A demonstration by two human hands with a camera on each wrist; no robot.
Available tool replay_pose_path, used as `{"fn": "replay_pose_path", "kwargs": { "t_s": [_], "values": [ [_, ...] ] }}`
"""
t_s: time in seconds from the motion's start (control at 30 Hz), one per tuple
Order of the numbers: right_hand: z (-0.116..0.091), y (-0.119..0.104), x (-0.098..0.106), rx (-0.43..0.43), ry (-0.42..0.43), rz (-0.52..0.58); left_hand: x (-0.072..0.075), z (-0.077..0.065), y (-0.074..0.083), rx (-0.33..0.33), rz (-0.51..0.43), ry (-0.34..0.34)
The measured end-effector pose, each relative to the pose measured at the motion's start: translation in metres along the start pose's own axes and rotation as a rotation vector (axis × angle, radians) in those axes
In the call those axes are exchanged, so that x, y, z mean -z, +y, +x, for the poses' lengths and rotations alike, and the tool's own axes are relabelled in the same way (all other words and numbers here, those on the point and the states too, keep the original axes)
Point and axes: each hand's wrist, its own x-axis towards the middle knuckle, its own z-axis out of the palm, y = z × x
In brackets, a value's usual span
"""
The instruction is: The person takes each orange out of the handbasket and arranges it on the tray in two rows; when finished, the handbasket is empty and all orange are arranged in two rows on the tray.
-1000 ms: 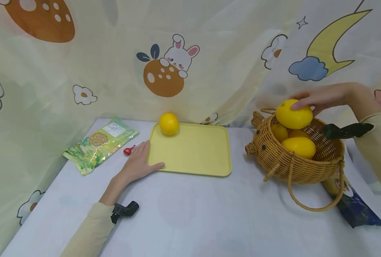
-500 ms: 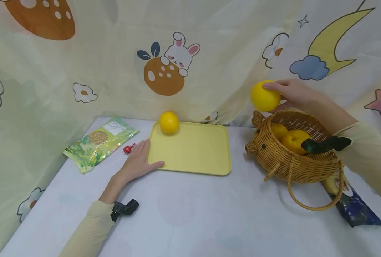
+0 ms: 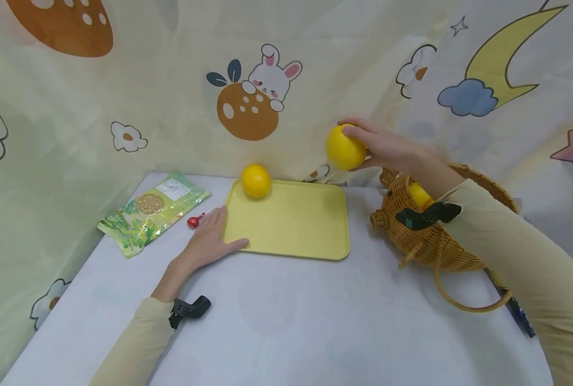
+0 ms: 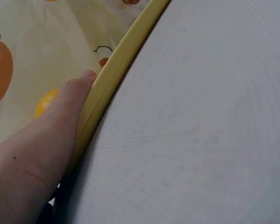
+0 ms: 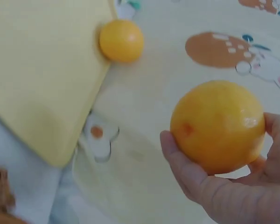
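My right hand (image 3: 385,149) grips a yellow orange (image 3: 343,149) in the air, above and behind the right end of the yellow tray (image 3: 291,228). In the right wrist view, thumb and fingers hold this orange (image 5: 217,126) from the sides. A second orange (image 3: 256,181) lies in the tray's far left corner. My left hand (image 3: 209,241) rests at the tray's left edge, fingers straight along the side and thumb at the front rim. From the left wrist, the thumb (image 4: 60,112) shows against the tray's rim (image 4: 107,84).
At right, a wicker pig basket (image 3: 412,230) with yellow fruit (image 3: 419,195) is partly hidden by my right sleeve. Under its right side is a dark packet (image 3: 520,316). A green packet (image 3: 153,212) and a red lollipop (image 3: 195,220) lie left of the tray. A printed curtain hangs behind.
My right hand has lifted the orange up out of the basket and carried it left toward the tray. The left hand has stayed at the tray's edge.
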Motion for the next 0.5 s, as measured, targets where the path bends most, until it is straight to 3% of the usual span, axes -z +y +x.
{"fn": "replay_pose_path", "kwargs": {
  "t_s": [0.17, 0.5],
  "values": [
    [0.018, 0.005, -0.021, 0.012, -0.021, 0.054, 0.001, -0.002, 0.000, 0.009, 0.002, -0.007],
    [0.047, 0.012, -0.046, 0.010, 0.014, 0.211, 0.001, 0.000, -0.001, 0.000, 0.013, 0.005]
  ]
}}
